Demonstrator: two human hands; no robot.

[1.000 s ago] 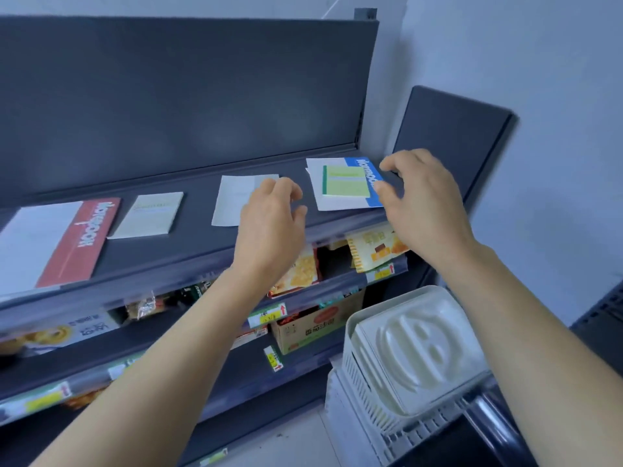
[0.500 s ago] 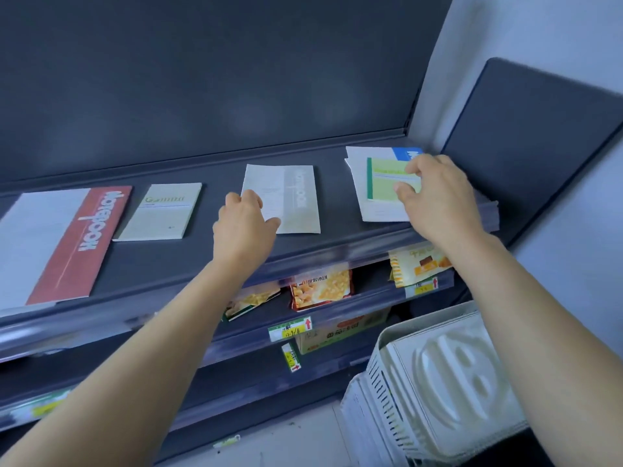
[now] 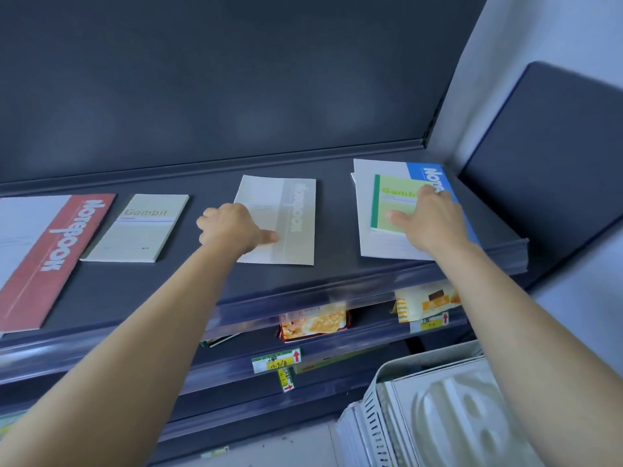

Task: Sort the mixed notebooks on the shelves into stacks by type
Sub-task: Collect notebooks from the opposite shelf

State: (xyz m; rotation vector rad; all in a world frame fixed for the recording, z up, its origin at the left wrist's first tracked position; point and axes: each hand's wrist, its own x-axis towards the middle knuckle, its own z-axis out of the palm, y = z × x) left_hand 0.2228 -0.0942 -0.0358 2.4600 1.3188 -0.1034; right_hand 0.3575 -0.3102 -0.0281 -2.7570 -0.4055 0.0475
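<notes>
**Two hands on notebooks laid along a dark shelf**

A person reaches both bare arms up to the top shelf point(image 3: 202, 291), where the notebooks lie flat in a row. The left hand point(image 3: 232, 227) grasps the left edge of the grey notebook point(image 3: 290, 220) at the middle of the shelf, with its thumb on the cover and its fingers curled. The right hand point(image 3: 428, 220) lies released and spread on the green Gambit notebook point(image 3: 391, 203). That one sits on top of the blue notebook point(image 3: 381, 244) at the right end.

The step in hand looks like pulling the small green book off the large blue one. It would go best by sliding the book toward the near edge, then pinching it, so the blue cover beneath stays put. Its match, the beige Gambit notebook point(image 3: 138, 230), waits to the left, beyond the grey one.

There are five covers in view. Two are small Gambit books, green and beige. Three are large books marked Notebook, and these are the red notebook point(image 3: 50, 251) at the far left, the grey and the blue. A white corner peeks from under the blue one, so another may lie hidden there.
</notes>
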